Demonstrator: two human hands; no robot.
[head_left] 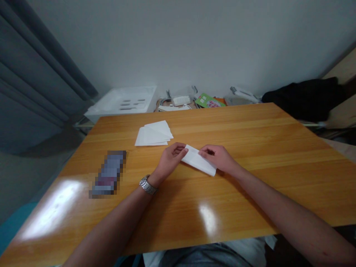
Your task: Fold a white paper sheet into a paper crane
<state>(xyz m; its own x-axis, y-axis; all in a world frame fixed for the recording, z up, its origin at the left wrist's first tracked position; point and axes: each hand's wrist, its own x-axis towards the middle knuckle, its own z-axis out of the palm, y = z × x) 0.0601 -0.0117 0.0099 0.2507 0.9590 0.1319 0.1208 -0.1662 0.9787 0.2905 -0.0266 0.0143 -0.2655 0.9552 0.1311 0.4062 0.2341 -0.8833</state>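
A folded piece of white paper (198, 162) is held slantwise just over the wooden table, between my two hands. My left hand (171, 157), with a metal watch (148, 184) at the wrist, pinches its upper left end between thumb and fingers. Along the paper's upper right edge, my right hand (218, 157) grips it with thumb and curled fingers. Beyond my left hand, several white paper sheets (154, 133) lie overlapping in a loose fan.
The wooden table (250, 137) reaches back toward the wall. On its left lies a pixelated, phone-like dark object (109, 173). Behind the far edge are a white foam tray (125, 99), a green booklet (208, 101) and black cloth (303, 97).
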